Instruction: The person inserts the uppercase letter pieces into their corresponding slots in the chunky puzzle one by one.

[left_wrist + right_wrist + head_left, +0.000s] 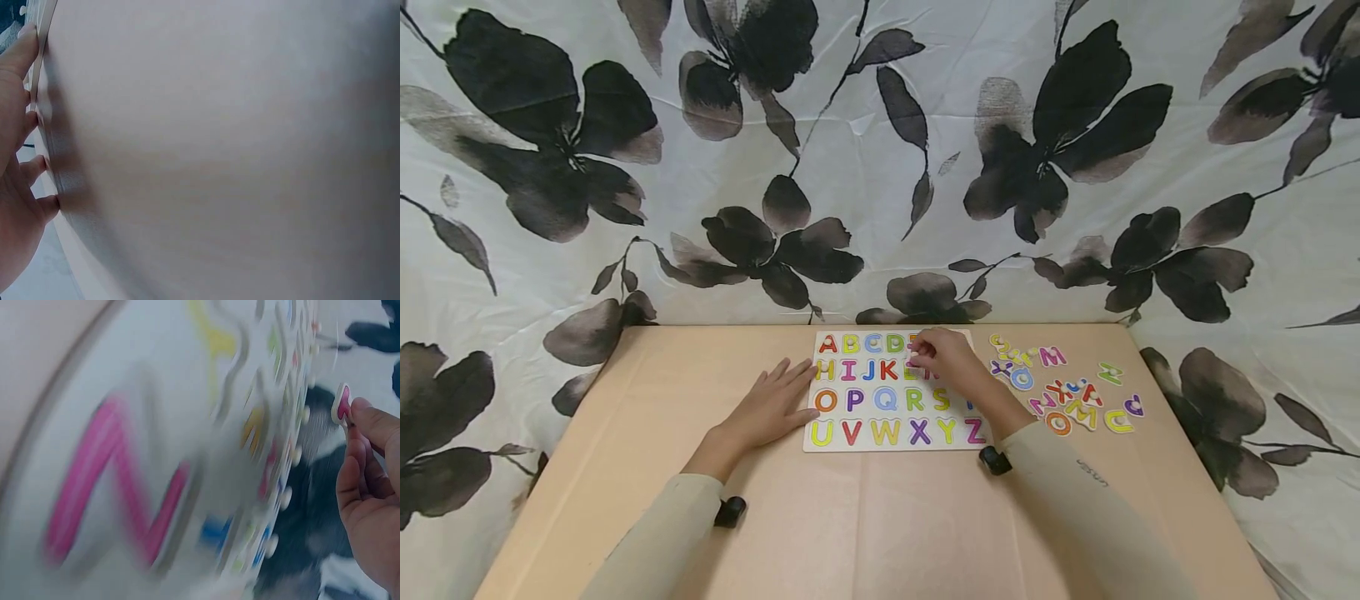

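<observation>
A white alphabet puzzle board (861, 415) with coloured letters in rows lies on the table. Beside its left edge rests my left hand (767, 406), fingers spread and straight, fingertips touching the edge. In the left wrist view the left hand (15, 206) shows only at the far left. My right hand (953, 364) is above the board's upper right part and covers some letters there. Between thumb and fingers it pinches a small pink letter piece (342, 405) with a white border, held off the board. Which letter it is cannot be told.
Loose letter pieces lie in a scattered group right of the board, among them a pink M (1052, 356), an orange O (1058, 423) and a yellow C (1117, 421). A floral cloth (880, 167) hangs behind the tan table (775, 517).
</observation>
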